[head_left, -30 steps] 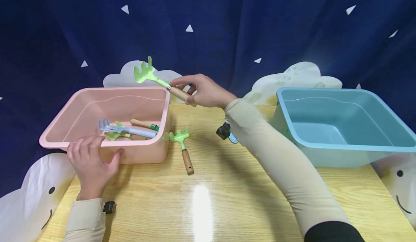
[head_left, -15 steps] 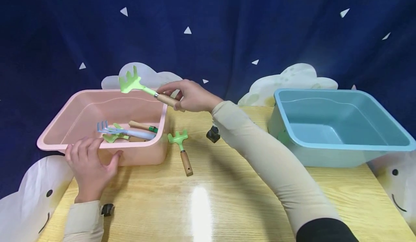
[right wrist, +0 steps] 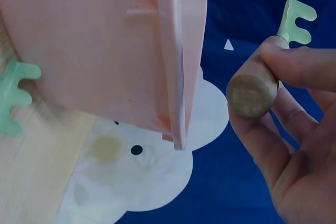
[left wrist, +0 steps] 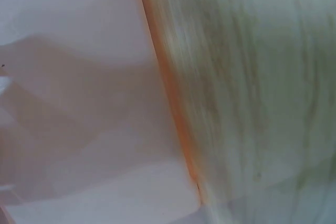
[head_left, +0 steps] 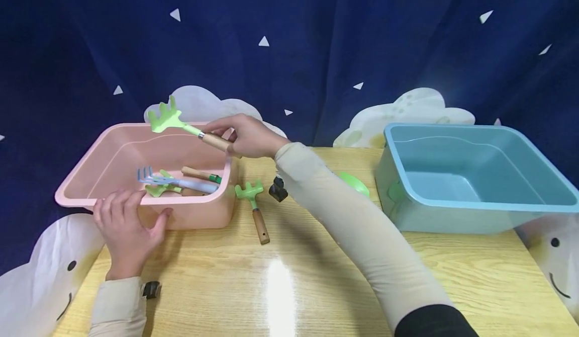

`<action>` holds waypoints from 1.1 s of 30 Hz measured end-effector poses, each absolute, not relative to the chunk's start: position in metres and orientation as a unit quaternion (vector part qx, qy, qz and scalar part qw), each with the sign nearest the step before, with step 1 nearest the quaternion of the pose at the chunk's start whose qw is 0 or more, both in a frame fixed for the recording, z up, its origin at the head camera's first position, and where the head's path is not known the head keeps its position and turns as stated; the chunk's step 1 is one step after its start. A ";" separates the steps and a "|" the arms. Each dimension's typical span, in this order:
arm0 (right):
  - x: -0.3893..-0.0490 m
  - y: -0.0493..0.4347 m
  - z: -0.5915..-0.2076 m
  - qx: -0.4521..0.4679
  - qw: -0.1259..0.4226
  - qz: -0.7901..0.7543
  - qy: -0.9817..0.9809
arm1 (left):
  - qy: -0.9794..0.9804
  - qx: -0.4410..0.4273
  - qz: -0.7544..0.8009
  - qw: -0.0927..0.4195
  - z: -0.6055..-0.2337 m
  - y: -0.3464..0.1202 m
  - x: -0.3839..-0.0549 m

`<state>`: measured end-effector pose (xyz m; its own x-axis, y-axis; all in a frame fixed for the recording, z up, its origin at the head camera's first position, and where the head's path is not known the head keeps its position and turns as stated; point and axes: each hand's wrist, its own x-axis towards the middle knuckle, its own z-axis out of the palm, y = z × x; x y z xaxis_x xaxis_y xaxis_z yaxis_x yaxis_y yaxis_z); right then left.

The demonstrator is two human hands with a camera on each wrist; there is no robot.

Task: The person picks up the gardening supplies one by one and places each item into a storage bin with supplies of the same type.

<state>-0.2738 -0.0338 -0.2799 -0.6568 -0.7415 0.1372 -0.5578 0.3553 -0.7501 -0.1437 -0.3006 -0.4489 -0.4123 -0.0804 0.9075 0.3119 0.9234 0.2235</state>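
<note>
My right hand [head_left: 253,137] pinches the wooden handle of a green hand rake [head_left: 167,117], held above the right end of the pink bin [head_left: 217,214]. Its tines point up and left; in the right wrist view the handle's round butt [right wrist: 251,96] faces the camera. My left hand [head_left: 131,231] grips the bin's front rim, fingers over the edge and thumb against the outer wall. Inside the bin lie a blue hand rake [head_left: 196,185], another green rake [head_left: 156,190] and a wooden-handled tool with a green collar [head_left: 194,172].
Another green rake [head_left: 260,226] lies on the wooden table [head_left: 217,291] just right of the pink bin. A light green rounded piece [head_left: 355,182] shows behind my right forearm. At the right stands a blue bin [head_left: 488,206]. A dark blue curtain [head_left: 307,35] hangs behind.
My right hand has moved left with the green rake, from beside the pink bin to over its right end. My left hand stays on the rim. The light green piece has come into view.
</note>
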 end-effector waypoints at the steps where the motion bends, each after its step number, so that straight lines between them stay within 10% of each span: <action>1: -0.274 -0.036 -0.280 -0.395 0.113 -0.403 0.817 | -0.821 -0.071 -0.184 0.537 -0.449 -0.301 -0.144; 33: -0.280 -0.062 -0.299 -0.391 0.180 -0.449 0.783 | -0.827 -0.070 -0.171 0.531 -0.455 -0.301 -0.145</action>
